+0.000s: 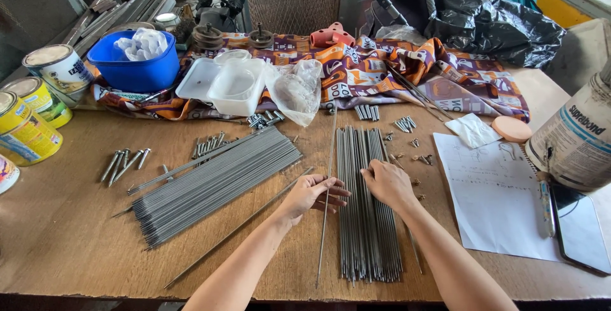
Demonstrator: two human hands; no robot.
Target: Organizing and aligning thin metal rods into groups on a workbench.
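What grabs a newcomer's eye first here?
Probably the two masses of thin grey metal rods on the wooden table: a fanned pile left of centre and a straight bundle in the middle. The right hand rests on the bundle, while the left hand pinches a single long rod beside it. Behind, a bright patterned cloth and a blue bowl stand out.

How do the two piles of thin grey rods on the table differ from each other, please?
The left pile of rods lies slanted and fanned out, untouched by either hand; the right pile of rods lies straight, pointing away from the person, in a narrower, tighter bundle. The right hand rests on the right pile, while the left hand holds a single rod beside it. Both piles are thin grey metal rods on the wooden table.
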